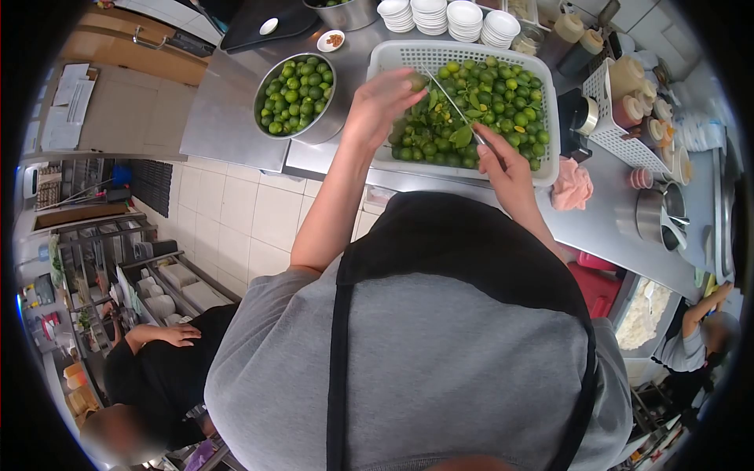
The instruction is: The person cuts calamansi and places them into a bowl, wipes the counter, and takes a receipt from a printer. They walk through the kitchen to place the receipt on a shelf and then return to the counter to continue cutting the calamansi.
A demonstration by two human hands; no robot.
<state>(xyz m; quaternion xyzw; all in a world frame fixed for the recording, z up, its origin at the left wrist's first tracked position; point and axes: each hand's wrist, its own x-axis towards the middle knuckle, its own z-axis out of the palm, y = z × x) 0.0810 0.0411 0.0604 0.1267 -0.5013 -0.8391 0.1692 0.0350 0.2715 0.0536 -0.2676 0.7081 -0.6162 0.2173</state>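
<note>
A white perforated basket (553, 118) on the steel counter holds many small green limes (503, 98) and some loose leaves (461, 136). My left hand (386, 98), slightly blurred, is over the basket's left side with a lime (418, 82) at its fingertips. In my right hand (506, 161) is a knife (448, 96), its thin blade pointing up and left over the limes toward my left hand. Left of the basket stands a round metal pot (334, 110) filled with limes.
Stacked white dishes (465, 20) and a small dish of brown bits (331, 41) sit behind. On the right are a pink cloth (572, 185), a bottle basket (609, 106) and metal pots (650, 216). Other people (169, 357) are at lower left and far right.
</note>
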